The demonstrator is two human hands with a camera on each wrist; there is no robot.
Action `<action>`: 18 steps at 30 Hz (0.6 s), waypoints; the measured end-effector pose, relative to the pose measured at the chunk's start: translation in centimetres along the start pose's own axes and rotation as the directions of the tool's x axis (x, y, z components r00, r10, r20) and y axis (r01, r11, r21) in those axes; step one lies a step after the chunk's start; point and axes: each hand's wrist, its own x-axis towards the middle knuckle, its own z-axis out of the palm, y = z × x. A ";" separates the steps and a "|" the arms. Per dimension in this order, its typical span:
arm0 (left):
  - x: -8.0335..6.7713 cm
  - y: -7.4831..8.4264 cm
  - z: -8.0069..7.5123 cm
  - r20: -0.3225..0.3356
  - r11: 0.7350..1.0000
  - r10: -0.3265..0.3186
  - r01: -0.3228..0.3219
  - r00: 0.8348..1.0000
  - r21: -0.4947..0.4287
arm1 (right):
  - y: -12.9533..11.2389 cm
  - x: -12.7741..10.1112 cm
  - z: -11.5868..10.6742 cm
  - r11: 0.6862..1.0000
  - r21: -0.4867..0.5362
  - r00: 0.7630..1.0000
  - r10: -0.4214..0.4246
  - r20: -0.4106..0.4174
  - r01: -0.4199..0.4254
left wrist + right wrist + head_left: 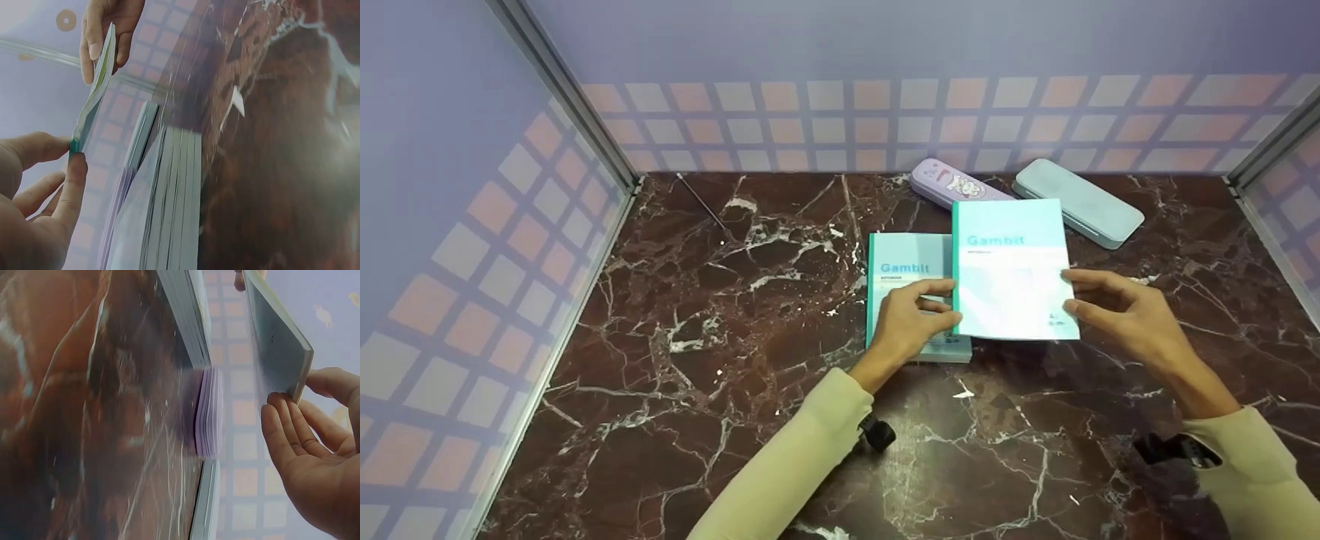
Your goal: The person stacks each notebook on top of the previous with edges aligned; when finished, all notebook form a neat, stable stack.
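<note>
A notebook (1012, 277) with a pale teal cover, a green spine and the word "Gambit" is held up off the table between both hands. My left hand (911, 319) pinches its spine edge between thumb and fingers, also plain in the left wrist view. My right hand (1136, 319) pinches the opposite edge; the right wrist view shows the thumb on one side and fingers on the other. Below and left of it lies a stack of similar notebooks (907, 255), partly covered by the left hand and the raised notebook. Several page blocks (177, 208) of the stack show in the left wrist view.
Behind the raised notebook lie a purple pencil case (941, 180) with a cartoon print and a pale green case (1080, 202). A thin dark stick (701, 201) lies at the back left. Tiled-pattern panels (825, 120) border the marbled table (660, 420).
</note>
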 end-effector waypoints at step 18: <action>-1.7 -1.1 -6.0 -0.077 0.997 -0.041 0.046 0.996 0.056 | -1.4 2.7 6.2 0.995 0.099 0.998 -0.028 0.063 0.022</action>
